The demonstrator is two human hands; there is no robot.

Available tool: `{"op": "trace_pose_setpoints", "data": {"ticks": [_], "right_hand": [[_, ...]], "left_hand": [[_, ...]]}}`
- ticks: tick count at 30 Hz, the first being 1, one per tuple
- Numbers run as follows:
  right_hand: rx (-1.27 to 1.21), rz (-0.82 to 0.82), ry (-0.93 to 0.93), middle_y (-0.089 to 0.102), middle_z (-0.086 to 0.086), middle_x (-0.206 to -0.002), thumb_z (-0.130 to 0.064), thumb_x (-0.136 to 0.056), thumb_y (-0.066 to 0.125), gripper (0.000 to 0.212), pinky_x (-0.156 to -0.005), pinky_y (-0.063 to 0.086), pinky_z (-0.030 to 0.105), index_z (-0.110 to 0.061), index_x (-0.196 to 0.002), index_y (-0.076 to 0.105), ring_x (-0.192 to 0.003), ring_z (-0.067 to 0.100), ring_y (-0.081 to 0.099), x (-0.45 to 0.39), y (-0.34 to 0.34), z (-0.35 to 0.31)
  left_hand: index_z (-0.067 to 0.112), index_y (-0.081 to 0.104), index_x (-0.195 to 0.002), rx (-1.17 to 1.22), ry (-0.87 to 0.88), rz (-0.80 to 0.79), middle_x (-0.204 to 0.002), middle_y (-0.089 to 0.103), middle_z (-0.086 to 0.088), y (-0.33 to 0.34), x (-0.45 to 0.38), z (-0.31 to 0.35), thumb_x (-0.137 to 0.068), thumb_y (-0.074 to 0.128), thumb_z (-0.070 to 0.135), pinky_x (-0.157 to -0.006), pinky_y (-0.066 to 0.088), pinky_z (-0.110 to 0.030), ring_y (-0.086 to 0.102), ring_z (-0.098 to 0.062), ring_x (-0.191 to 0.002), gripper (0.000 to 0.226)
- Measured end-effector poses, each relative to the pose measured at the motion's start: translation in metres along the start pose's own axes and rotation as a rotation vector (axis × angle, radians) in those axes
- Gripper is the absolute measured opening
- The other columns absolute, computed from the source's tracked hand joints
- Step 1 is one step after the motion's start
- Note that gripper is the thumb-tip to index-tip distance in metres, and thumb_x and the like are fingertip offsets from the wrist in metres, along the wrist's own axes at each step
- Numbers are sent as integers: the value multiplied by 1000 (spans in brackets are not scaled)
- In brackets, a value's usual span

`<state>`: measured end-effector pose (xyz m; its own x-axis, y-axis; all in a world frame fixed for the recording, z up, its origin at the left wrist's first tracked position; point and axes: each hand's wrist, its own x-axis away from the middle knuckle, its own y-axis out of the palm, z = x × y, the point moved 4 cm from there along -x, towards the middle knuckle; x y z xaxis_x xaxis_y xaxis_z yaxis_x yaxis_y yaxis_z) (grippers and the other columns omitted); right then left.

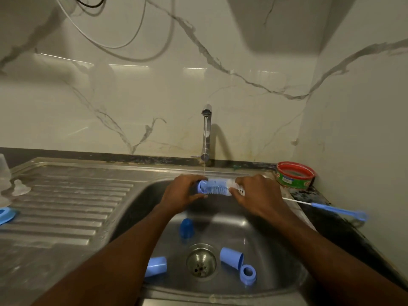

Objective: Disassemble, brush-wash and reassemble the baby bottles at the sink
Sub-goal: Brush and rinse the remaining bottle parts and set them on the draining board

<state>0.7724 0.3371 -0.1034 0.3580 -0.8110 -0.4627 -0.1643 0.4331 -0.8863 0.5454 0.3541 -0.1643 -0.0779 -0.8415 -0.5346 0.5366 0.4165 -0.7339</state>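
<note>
Over the sink (pixel 276 250) I hold a clear baby bottle (pixel 217 188) on its side under a thin stream from the tap (pixel 206 133). My left hand (pixel 183 193) grips its blue collar end. My right hand (pixel 257 195) grips the clear base end. Something blue and ribbed or bristly shows through the bottle wall; I cannot tell what it is. In the basin lie a dark blue cap (pixel 186 227), two light blue caps (pixel 155 266) (pixel 231 257) and a blue collar ring (pixel 248 273).
A thin blue-handled brush (pixel 337 210) lies on the dark counter at the right, behind it a red and green tub (pixel 294 175). On the drainboard (pixel 66 206) at the left are a clear teat (pixel 21 187), a clear bottle (pixel 4 171) and a blue part (pixel 6 215). The drain strainer (pixel 201 263) sits mid-basin.
</note>
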Motion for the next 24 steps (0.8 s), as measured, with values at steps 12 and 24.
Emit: {"op": "trace_pose_setpoints", "data": {"ticks": [12, 24], "right_hand": [[-109, -26, 31, 74, -1, -108, -57, -94, 58, 40, -83, 52, 34, -29, -120, 71, -95, 19, 66, -9, -5, -2], [-199, -50, 149, 72, 2, -109, -54, -95, 59, 38, -78, 48, 32, -24, -116, 71, -96, 20, 64, -8, 4, 2]], "left_hand": [[28, 68, -121, -125, 50, 106, -114, 70, 5, -4, -5, 6, -81, 81, 44, -88, 47, -30, 56, -10, -104, 45], [21, 64, -128, -143, 31, 65, -123, 67, -2, 0, -4, 12, -86, 77, 38, -95, 43, -29, 57, -17, -114, 47]]}}
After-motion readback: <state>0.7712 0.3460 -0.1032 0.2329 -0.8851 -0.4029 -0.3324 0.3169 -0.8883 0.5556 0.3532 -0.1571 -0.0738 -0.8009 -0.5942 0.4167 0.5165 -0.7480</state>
